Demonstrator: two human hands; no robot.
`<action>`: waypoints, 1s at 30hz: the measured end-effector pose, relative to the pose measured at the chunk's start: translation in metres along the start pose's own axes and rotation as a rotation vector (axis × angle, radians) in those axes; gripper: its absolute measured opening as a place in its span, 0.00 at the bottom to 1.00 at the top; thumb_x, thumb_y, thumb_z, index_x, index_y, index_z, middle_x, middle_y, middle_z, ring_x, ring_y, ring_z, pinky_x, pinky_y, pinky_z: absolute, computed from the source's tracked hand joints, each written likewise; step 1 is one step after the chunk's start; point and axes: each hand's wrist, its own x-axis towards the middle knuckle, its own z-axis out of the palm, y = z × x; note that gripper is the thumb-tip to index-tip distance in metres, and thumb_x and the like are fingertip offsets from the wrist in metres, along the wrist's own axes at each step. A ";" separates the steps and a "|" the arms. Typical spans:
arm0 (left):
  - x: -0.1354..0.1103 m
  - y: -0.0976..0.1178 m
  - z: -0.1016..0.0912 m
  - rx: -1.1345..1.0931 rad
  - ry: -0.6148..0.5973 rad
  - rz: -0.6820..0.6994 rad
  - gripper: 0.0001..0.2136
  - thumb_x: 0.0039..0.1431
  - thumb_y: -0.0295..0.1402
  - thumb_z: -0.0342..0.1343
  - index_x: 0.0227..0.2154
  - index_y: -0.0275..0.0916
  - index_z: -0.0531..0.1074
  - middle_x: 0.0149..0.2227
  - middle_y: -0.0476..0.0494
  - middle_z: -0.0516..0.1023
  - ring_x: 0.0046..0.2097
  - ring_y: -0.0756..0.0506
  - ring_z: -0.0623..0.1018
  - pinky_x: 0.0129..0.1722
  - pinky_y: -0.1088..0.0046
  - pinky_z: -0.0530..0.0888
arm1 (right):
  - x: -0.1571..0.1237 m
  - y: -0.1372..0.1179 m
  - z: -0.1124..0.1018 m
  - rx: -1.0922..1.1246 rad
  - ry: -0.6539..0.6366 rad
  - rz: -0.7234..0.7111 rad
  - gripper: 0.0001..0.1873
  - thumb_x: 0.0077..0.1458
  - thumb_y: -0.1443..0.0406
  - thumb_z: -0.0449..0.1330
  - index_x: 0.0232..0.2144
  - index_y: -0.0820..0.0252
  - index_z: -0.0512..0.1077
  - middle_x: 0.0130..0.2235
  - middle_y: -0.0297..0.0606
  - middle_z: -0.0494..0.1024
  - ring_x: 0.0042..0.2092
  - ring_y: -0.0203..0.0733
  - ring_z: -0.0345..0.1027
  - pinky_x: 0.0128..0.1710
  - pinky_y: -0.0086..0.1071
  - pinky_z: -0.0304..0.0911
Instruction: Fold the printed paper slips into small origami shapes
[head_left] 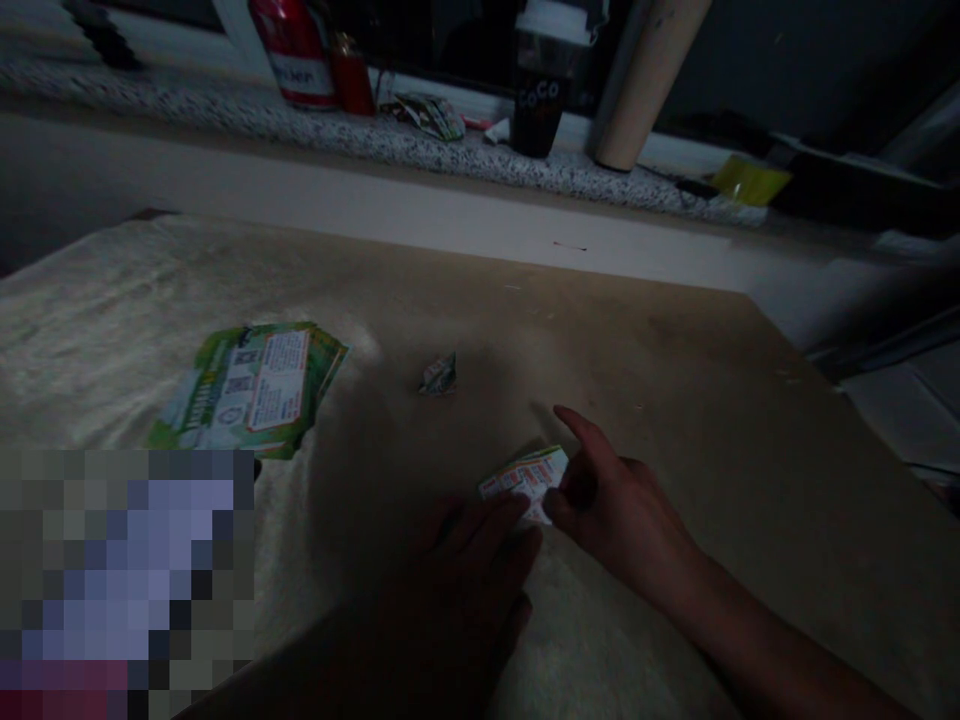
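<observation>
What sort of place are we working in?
Probably a dim room, at a table by a window: a speckled sill holds a CoCo cup and a red container.

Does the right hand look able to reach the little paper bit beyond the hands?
Probably yes: nothing seems to block the right hand from the little paper bit, though that hand touches the printed paper.

The small white-and-green printed sheet at my right hand is paper-like and smooth. My beige table shows a soft, cloth-like sheen. The speckled grey sill resembles stone.
</observation>
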 end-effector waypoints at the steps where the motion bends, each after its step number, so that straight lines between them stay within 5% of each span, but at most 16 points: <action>1: 0.000 0.000 0.000 -0.007 -0.001 -0.001 0.16 0.73 0.36 0.49 0.58 0.42 0.71 0.62 0.39 0.76 0.61 0.37 0.75 0.60 0.52 0.69 | 0.002 0.002 -0.001 0.001 0.010 -0.003 0.42 0.52 0.70 0.61 0.68 0.51 0.58 0.31 0.30 0.82 0.29 0.43 0.79 0.33 0.35 0.72; 12: 0.011 0.005 -0.004 -0.130 -0.090 -0.054 0.24 0.67 0.32 0.55 0.65 0.41 0.64 0.61 0.38 0.75 0.60 0.35 0.74 0.60 0.47 0.69 | 0.003 0.007 -0.001 0.241 -0.046 0.056 0.41 0.53 0.68 0.63 0.67 0.51 0.58 0.38 0.33 0.82 0.32 0.39 0.78 0.34 0.32 0.73; 18: 0.014 0.008 -0.004 -0.106 -0.103 -0.089 0.21 0.68 0.37 0.56 0.61 0.42 0.68 0.61 0.37 0.75 0.59 0.33 0.74 0.59 0.44 0.70 | 0.004 0.003 0.002 0.118 -0.027 0.034 0.42 0.52 0.69 0.63 0.68 0.48 0.59 0.31 0.28 0.80 0.29 0.40 0.76 0.32 0.33 0.71; 30: 0.008 0.006 0.001 -0.084 -0.090 -0.074 0.20 0.70 0.39 0.54 0.62 0.42 0.67 0.62 0.38 0.74 0.61 0.33 0.73 0.61 0.43 0.67 | 0.025 0.015 0.004 -0.082 0.152 -0.033 0.33 0.54 0.69 0.58 0.63 0.55 0.65 0.35 0.34 0.84 0.31 0.42 0.79 0.37 0.36 0.73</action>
